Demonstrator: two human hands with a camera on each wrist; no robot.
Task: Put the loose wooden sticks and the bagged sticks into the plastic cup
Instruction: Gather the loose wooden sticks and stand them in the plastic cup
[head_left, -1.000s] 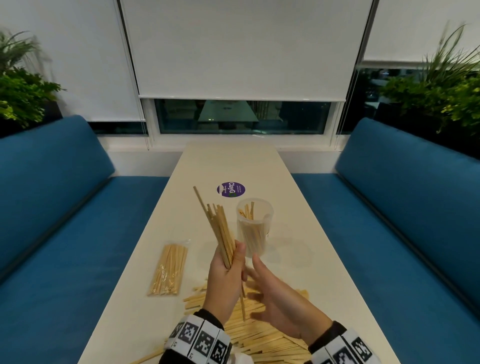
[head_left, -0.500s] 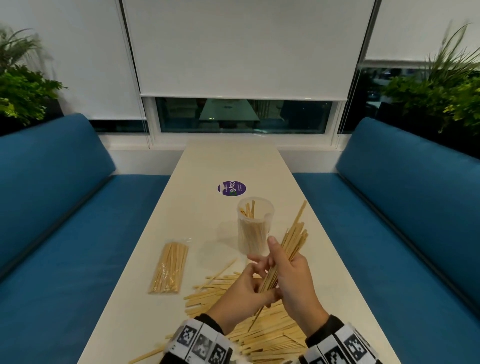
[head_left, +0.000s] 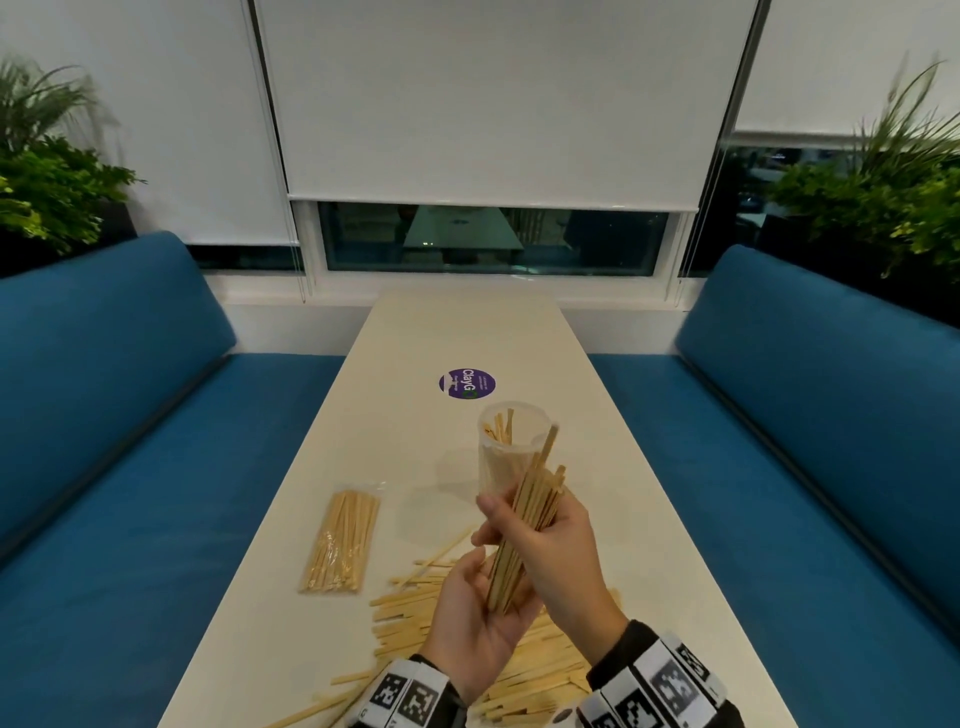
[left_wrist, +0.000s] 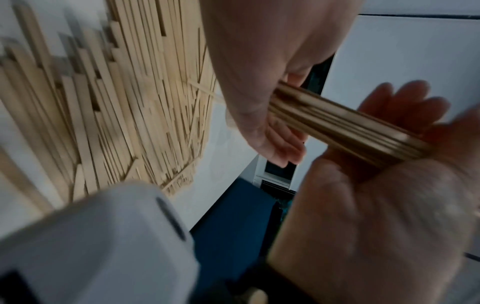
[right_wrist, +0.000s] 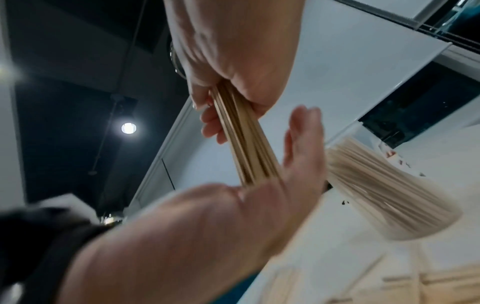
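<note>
Dim room, blurry wrist cams

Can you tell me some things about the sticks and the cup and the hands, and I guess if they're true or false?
1. The right hand grips a bundle of sticks. True.
2. The plastic cup has no sticks in it. False: some sticks already stand inside it.
3. The bagged sticks lie on the table, left of the cup. True.
4. The left hand holds the bagged sticks. False: its open palm sits under the bottom ends of the bundle.
5. Loose sticks lie in a pile on the table near the hands. True.
6. The cup lies tipped over. False: it stands upright.
</note>
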